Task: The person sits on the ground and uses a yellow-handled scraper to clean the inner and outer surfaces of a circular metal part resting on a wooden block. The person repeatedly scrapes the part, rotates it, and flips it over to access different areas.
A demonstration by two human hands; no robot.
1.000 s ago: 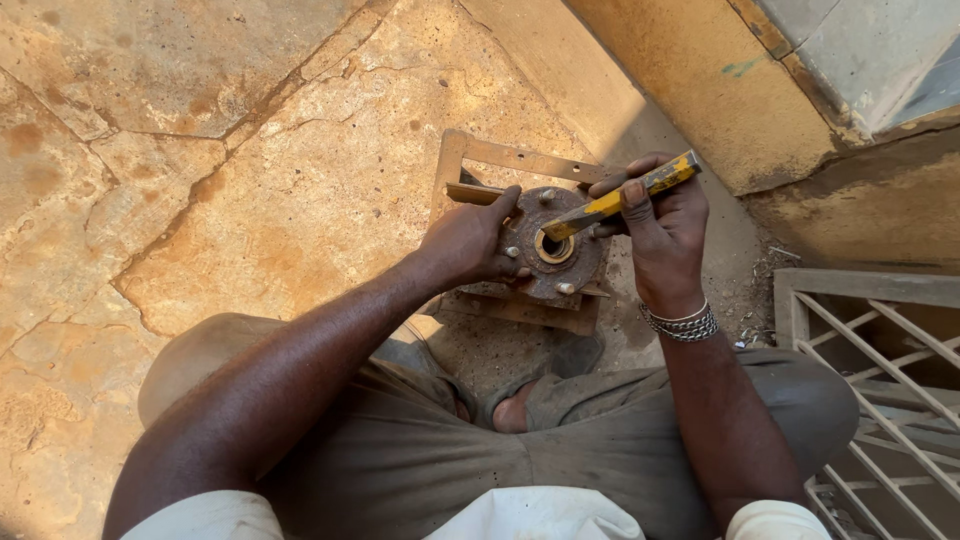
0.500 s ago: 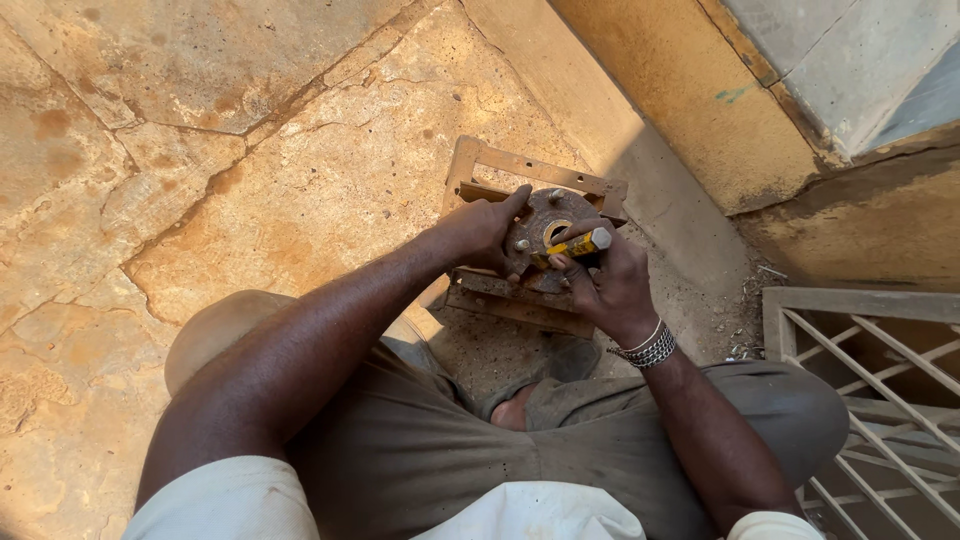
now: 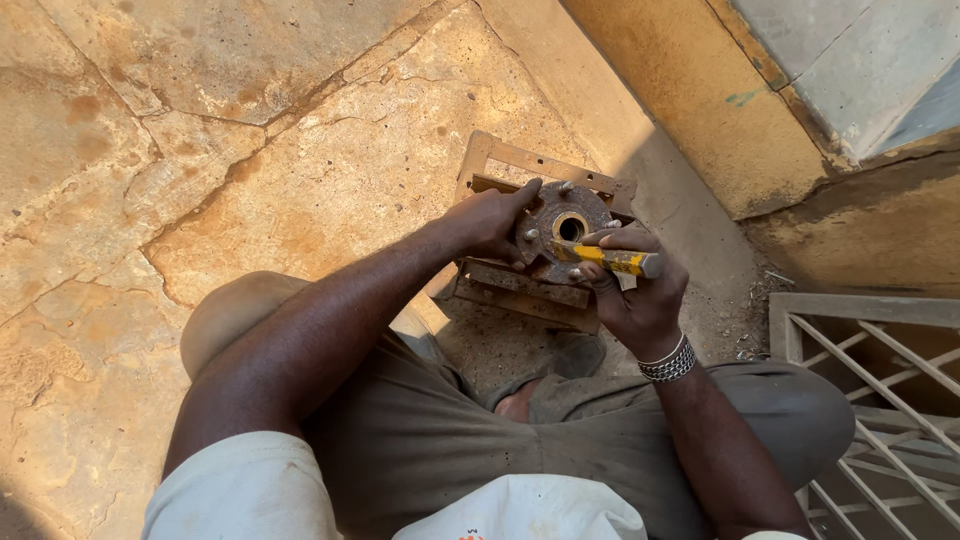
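Gripping rusty round hub (studded) | right hand | yellow-handled tool

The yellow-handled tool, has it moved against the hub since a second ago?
Yes. The yellow-handled tool came down from slanting above the round metal hub to lie across its lower right edge.

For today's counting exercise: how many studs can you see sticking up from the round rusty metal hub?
3 on the hub: one at the top, one upper right, one at left. The hands may hide more.
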